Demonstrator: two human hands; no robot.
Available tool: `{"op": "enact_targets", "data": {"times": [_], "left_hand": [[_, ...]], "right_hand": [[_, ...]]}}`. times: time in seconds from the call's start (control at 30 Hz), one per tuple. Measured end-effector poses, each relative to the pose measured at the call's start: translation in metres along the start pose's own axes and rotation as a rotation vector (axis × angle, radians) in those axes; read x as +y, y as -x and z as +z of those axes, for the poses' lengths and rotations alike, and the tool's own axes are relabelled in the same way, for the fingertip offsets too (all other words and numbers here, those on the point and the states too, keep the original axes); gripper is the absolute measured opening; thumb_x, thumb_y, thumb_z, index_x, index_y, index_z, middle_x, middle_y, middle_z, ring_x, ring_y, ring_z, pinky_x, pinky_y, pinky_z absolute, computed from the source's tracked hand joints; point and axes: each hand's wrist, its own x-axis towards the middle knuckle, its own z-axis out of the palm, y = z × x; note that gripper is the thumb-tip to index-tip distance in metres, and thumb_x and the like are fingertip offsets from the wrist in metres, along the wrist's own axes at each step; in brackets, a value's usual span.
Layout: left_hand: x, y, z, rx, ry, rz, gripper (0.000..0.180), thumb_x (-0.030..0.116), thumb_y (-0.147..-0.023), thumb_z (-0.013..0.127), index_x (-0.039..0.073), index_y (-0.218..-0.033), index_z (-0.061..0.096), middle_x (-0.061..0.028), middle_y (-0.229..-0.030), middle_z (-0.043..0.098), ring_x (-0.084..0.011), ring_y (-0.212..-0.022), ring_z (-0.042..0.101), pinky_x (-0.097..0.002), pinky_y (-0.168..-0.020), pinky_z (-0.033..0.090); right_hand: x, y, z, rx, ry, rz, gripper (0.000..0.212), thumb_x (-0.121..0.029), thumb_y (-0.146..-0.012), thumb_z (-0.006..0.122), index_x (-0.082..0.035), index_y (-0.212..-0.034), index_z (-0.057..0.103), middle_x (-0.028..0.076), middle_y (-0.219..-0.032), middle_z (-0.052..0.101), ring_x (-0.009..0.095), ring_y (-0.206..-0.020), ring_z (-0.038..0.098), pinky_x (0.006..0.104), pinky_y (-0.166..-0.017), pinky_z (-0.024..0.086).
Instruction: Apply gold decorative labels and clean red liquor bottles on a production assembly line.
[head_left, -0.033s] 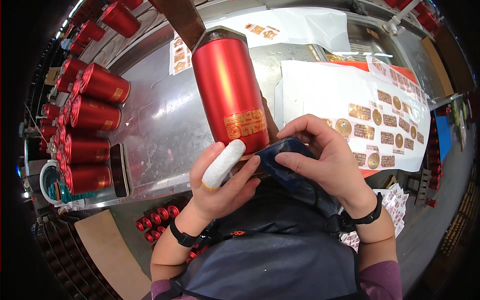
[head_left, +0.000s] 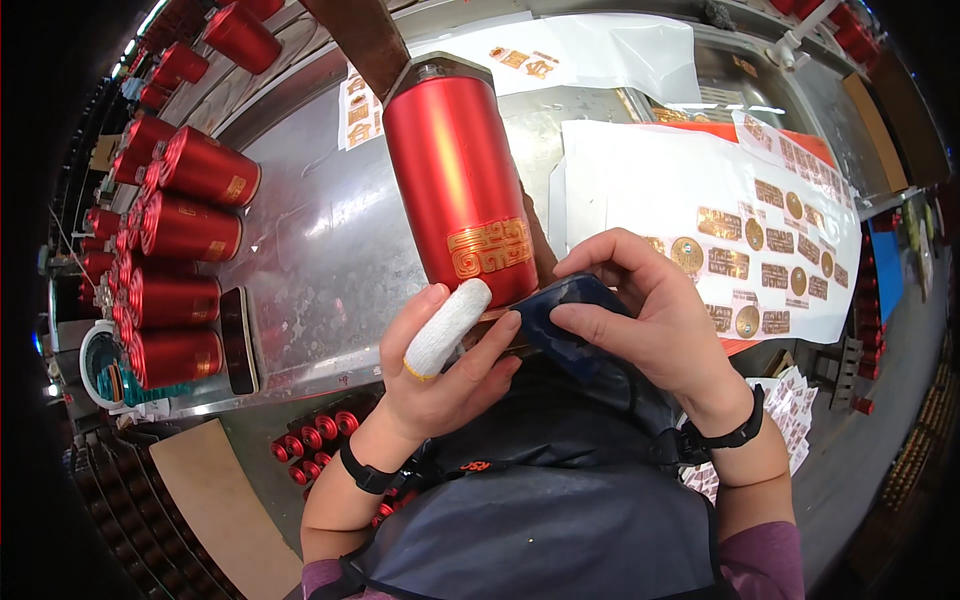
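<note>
A shiny red metal canister (head_left: 455, 160) with a gold maze-like pattern near its lower end lies slanted on a brown bar fixture (head_left: 365, 40). Spread fingers of my left hand (head_left: 440, 365) rest at the canister's near end; one wears a white finger sleeve (head_left: 445, 330) with a yellow edge. Another of its fingertips meets the corner of a dark blue pliable piece (head_left: 575, 310). My right hand (head_left: 665, 320) pinches that piece between thumb and fingers, just right of the canister's end. Whatever lies beneath the piece is hidden.
More red canisters (head_left: 190, 225) are stacked along the left of the metal table (head_left: 300, 240). White sheets bearing gold-brown stickers (head_left: 725, 225) lie at the right and another white sheet (head_left: 610, 60) at the back. A dark oblong case (head_left: 238, 340) stands near the table's front left edge.
</note>
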Motion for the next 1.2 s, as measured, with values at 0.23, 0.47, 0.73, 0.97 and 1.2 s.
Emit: {"op": "enact_targets", "data": {"times": [0.23,0.47,0.73,0.97,1.2], "left_hand": [[-0.007,0.013,-0.004,0.051,-0.033,-0.022,0.038,0.024,-0.077,0.074,0.01,-0.113,0.071,-0.0195,-0.132,0.051,-0.0375,-0.127,0.042,-0.0456,-0.104,0.038],[-0.009,0.02,0.002,0.064,-0.021,-0.075,0.039,0.024,-0.08,0.071,0.009,-0.116,0.069,-0.0197,-0.132,0.052,-0.0374,-0.127,0.042,-0.045,-0.104,0.037],[-0.008,0.012,-0.005,0.013,-0.055,-0.015,0.043,0.017,-0.072,0.077,0.011,-0.114,0.071,-0.0197,-0.131,0.041,-0.0338,-0.125,0.042,-0.0391,-0.097,0.048],[-0.007,0.006,-0.003,0.035,-0.056,0.015,0.04,0.02,-0.074,0.076,0.011,-0.113,0.072,-0.0198,-0.129,0.046,-0.0342,-0.125,0.042,-0.0398,-0.098,0.048],[-0.007,0.007,-0.002,0.024,-0.084,0.066,0.038,0.02,-0.074,0.076,0.014,-0.112,0.073,-0.0193,-0.128,0.046,-0.0339,-0.124,0.043,-0.0432,-0.097,0.049]], "right_hand": [[0.005,-0.003,-0.002,0.018,-0.007,0.015,0.031,-0.008,-0.085,0.073,-0.002,-0.111,0.058,0.003,-0.1,0.062,0.009,-0.093,0.06,0.024,-0.082,0.05],[0.007,-0.004,0.002,0.016,0.015,-0.015,0.03,-0.008,-0.085,0.073,-0.003,-0.111,0.059,0.003,-0.1,0.062,0.009,-0.093,0.061,0.0239,-0.082,0.051],[0.011,-0.003,-0.006,0.09,0.088,-0.042,0.029,-0.007,-0.084,0.072,-0.002,-0.11,0.059,0.003,-0.096,0.063,0.008,-0.09,0.061,0.0229,-0.079,0.05],[0.015,-0.008,-0.009,0.088,0.1,-0.033,0.028,-0.008,-0.084,0.072,-0.002,-0.108,0.06,0.003,-0.092,0.064,0.007,-0.085,0.059,0.0218,-0.075,0.049],[0.012,-0.004,-0.008,0.079,0.104,-0.045,0.028,-0.01,-0.083,0.073,-0.003,-0.108,0.061,0.003,-0.09,0.064,0.008,-0.084,0.06,0.0233,-0.074,0.051]]}}
